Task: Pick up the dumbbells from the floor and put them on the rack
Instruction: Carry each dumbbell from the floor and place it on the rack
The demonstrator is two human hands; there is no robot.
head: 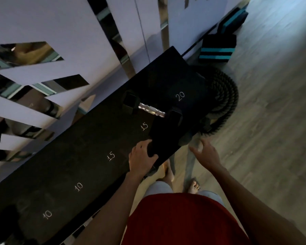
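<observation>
A black dumbbell with a chrome handle lies across the black rack, between the painted marks 15 and 20. Its far head sits near the wall side. Its near head is a large dark shape that reaches the rack's front edge. My left hand grips the lower end of that dark head, with fingers and thumb curled round it. My right hand hovers open beside the rack's front edge, over the floor, and touches nothing. The rack top also carries the marks 10, 10 and 15.
A coiled black battle rope lies on the wooden floor by the rack's right end. Black and teal foam blocks stand by the wall behind it. A white wall with mirror strips backs the rack. My bare feet stand close to the rack.
</observation>
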